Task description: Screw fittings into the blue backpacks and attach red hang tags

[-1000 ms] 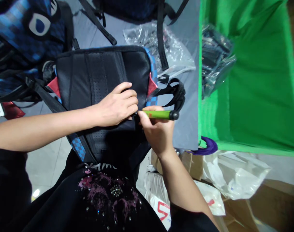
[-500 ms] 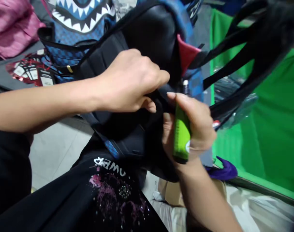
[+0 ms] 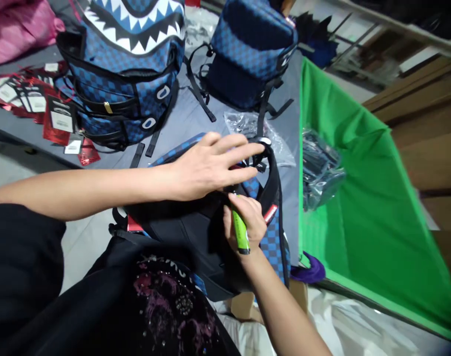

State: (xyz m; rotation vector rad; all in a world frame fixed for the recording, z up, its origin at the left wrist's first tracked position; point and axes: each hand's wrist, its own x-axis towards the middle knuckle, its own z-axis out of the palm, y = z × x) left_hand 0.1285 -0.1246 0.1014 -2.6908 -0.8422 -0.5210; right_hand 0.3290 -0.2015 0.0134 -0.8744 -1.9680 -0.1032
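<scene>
A black and blue checkered backpack (image 3: 273, 242) lies tilted against my lap at the table's edge, its dark panel facing me. My left hand (image 3: 214, 165) is open across its upper part, with fingers spread toward the strap loop on the right. Just below, my right hand (image 3: 249, 220) is wrapped round a bright green pen-shaped tool (image 3: 241, 232) with a black end. The tool's upper tip points up under my left fingers, where contact with the bag is hard to make out. A small red label (image 3: 270, 214) shows on the strap.
On the grey table (image 3: 210, 126) stand a shark-mouth backpack (image 3: 136, 59) and another checkered backpack (image 3: 248, 54). Red and white tags (image 3: 60, 121) lie at left, near pink fabric (image 3: 21, 29). A green-lined bin (image 3: 374, 222) on the right holds plastic-wrapped items (image 3: 320, 165).
The backpack has come down and away from my face, its straps no longer filling the right side. My left fingers have uncurled and spread. My right hand still grips the green tool.
</scene>
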